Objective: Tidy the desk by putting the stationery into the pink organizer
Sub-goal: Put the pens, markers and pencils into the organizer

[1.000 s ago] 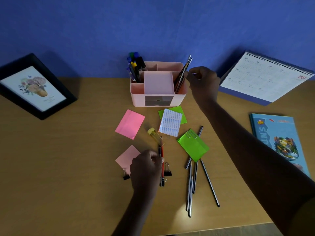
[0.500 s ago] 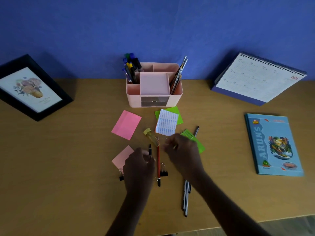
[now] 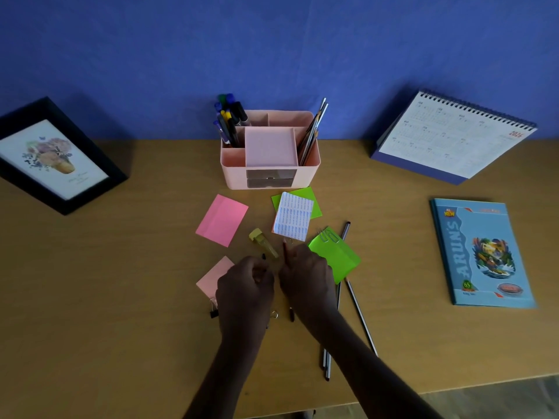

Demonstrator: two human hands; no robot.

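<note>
Light brown wooden table (image 3: 121, 297) fills the lower half of the frame. White spiral-bound desk calendar (image 3: 453, 140) stands at upper right. Black-framed flower picture (image 3: 54, 158) stands at the left edge. Blue softcover notebook (image 3: 481, 252) lies flat at right.

Pink plastic organizer (image 3: 234, 173) sits at upper centre, with coloured markers (image 3: 230, 122) in its left compartment and pencils (image 3: 313, 131) in its right.

Both hands are at lower centre, side by side, fingers curled. Left hand (image 3: 245, 288) grips a thin black pen (image 3: 263, 256), only its tip showing. Right hand (image 3: 305, 279) closes over a red pencil (image 3: 285, 246).

Bright pink sticky note (image 3: 222, 220), green sticky note (image 3: 338, 258), grey pencils (image 3: 361, 319), yellow tube (image 3: 263, 241) and black binder clip (image 3: 213, 313) lie around the hands.
</note>
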